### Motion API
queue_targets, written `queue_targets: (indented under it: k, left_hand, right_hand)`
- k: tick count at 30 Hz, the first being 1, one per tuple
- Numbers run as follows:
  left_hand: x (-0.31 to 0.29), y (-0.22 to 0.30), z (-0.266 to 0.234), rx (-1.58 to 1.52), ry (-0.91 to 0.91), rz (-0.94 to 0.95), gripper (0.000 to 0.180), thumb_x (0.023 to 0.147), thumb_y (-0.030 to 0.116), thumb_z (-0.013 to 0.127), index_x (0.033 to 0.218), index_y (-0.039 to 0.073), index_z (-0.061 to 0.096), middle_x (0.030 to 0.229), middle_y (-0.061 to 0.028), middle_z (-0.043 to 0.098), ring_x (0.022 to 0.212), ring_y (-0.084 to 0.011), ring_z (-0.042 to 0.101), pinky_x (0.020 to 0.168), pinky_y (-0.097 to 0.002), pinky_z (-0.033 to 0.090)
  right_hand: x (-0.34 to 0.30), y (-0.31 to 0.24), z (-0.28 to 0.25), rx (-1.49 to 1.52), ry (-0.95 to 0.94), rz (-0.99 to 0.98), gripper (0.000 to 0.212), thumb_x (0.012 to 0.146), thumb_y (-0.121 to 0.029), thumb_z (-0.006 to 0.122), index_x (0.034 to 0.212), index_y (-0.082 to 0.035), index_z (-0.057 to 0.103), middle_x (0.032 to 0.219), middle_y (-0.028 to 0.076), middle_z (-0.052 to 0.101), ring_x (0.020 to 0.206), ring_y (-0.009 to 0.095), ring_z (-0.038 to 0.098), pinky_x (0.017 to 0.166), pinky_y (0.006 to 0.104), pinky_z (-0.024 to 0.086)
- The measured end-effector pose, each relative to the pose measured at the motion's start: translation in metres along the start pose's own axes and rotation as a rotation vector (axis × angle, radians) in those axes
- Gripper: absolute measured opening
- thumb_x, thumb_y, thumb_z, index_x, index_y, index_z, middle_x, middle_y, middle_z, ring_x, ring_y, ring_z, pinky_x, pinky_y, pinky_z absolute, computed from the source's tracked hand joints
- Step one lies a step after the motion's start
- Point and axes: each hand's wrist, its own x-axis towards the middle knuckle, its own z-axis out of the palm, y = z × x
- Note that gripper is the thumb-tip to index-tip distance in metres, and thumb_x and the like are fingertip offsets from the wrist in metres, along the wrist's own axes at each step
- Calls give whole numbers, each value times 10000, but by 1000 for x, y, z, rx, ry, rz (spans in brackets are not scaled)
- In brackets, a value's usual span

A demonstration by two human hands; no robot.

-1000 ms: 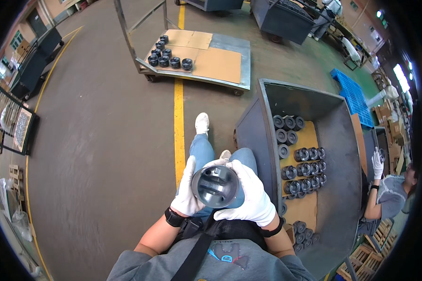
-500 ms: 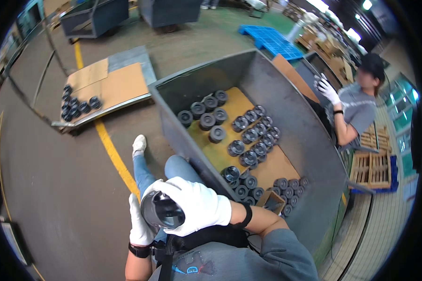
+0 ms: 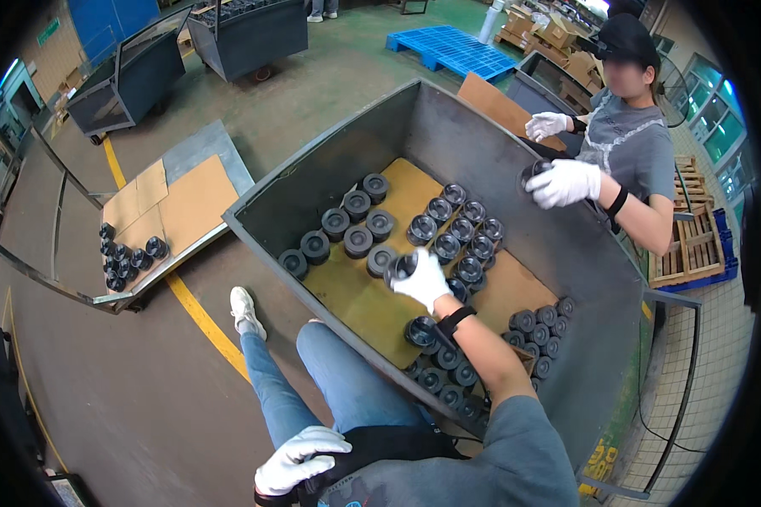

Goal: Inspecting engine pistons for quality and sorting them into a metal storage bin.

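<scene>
My right hand (image 3: 426, 285), in a white glove, grips a black round part (image 3: 400, 268) with a glossy rim, above the yellowish board (image 3: 364, 308) inside a large grey metal bin (image 3: 317, 148). Several similar parts stand around it: dull-topped ones (image 3: 357, 241) to the left and glossy ones with ringed tops (image 3: 461, 229) to the right. More of them are packed at the bin's near end, partly behind my forearm. My left hand (image 3: 303, 459), also gloved, rests by my lap with fingers loosely apart and nothing in it.
Across the bin, a person's gloved hand (image 3: 564, 183) holds another dark part (image 3: 534, 171). At left stands a flat cart (image 3: 199, 190) with cardboard and several black parts. Other grey bins (image 3: 249, 42), a blue pallet (image 3: 452, 49) and wooden pallets (image 3: 683, 245) lie farther off.
My right hand has carried the black part from my lap over into the bin. My left hand has let go of it and dropped lower. The person opposite has moved nearer the bin.
</scene>
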Motion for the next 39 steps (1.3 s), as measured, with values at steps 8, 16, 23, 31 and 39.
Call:
queue_targets:
  k: [8, 16, 23, 31, 39]
  left_hand:
    - [14, 14, 5, 34, 124, -142, 355, 918, 167, 663, 1228, -3, 635, 1215, -158, 634, 1140, -303, 596, 1006, -397, 434]
    - [31, 19, -5, -51, 231, -337, 278, 940, 164, 600, 1152, 0, 672, 1179, -141, 623, 1171, -277, 567, 1036, -366, 407]
    - [37, 26, -7, -57, 304, -336, 277, 964, 137, 596, 1198, 8, 666, 1208, -127, 650, 1191, -264, 572, 1049, -366, 412]
    - [37, 37, 2, -183, 266, -331, 341, 998, 229, 620, 1264, 16, 644, 1288, -112, 632, 1239, -230, 557, 1087, -369, 407]
    - [36, 57, 4, 367, 558, -205, 611, 881, 175, 771, 1421, 49, 514, 1270, -121, 627, 1187, -204, 590, 1038, -338, 457]
  right_hand:
    - [-5, 83, 122, -194, -223, 255, 880, 619, -345, 879, 1322, -39, 447, 1303, 293, 506, 1129, 433, 613, 981, 446, 524]
    - [5, 50, 110, -397, -70, -93, 604, 791, -402, 774, 1249, -49, 601, 1396, 175, 489, 1271, 348, 504, 1007, 462, 470]
    - [92, 40, 158, -661, -55, -222, 196, 843, -204, 664, 1013, -131, 728, 1083, 91, 672, 1044, 295, 629, 830, 435, 523]
    - [81, 74, 114, -401, -275, -234, 449, 832, -521, 651, 992, -120, 774, 1029, 159, 735, 969, 372, 684, 843, 478, 541]
    - [-34, -71, -64, 1057, -371, -199, 304, 940, -209, 672, 1130, 28, 654, 1008, 71, 697, 885, 145, 648, 795, 285, 516]
